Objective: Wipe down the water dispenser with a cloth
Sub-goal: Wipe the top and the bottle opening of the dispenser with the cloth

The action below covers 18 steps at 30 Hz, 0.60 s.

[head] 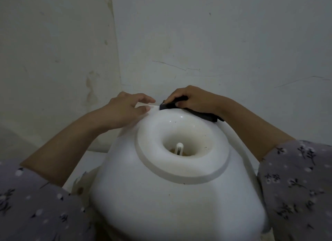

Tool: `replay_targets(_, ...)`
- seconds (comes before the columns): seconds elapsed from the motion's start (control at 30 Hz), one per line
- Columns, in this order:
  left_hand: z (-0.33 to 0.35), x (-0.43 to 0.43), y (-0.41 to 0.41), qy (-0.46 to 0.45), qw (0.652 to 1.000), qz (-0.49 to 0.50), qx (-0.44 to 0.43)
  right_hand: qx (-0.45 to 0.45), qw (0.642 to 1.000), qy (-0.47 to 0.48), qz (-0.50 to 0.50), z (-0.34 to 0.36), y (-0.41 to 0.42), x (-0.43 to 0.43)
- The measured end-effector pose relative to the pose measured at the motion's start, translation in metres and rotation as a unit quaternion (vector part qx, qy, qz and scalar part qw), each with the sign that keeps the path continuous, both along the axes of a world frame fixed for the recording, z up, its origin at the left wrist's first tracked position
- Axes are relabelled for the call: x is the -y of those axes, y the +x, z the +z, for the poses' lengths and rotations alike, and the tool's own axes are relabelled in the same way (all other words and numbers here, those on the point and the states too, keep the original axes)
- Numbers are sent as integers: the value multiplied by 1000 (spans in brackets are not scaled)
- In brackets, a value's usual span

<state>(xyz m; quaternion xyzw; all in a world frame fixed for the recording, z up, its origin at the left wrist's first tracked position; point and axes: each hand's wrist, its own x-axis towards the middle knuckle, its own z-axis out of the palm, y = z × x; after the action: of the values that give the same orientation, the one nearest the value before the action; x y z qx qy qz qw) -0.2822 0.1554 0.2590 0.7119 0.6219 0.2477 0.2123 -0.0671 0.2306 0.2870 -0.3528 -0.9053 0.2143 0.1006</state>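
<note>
The white water dispenser (161,196) fills the lower middle of the head view, seen from above, with a round funnel opening and a small white spike (179,147) at its centre. My right hand (194,99) grips a dark cloth (169,105) and holds it against the dispenser's far top edge. A fold of the cloth trails out to the right under my wrist. My left hand (127,108) rests on the far left edge of the top, fingers loosely spread and holding nothing.
A stained, cracked white wall (215,43) stands close behind the dispenser, with a corner (115,43) to the left. A low pale ledge (89,154) shows at the lower left. Small dark specks dot the funnel and top surface.
</note>
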Motion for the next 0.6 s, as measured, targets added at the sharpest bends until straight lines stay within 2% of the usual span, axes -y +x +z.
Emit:
replay_targets(0.17, -9, 1, -21, -4, 999, 49, 3, 17, 1000, 1, 22, 6, -24, 4)
replay_targets(0.53, -14, 5, -34, 11, 997, 66, 27, 26, 997, 36, 67, 7, -72, 28)
replay_targets(0.6, -14, 7, -37, 1, 998, 60, 23, 7, 998, 32, 54, 8, -66, 28)
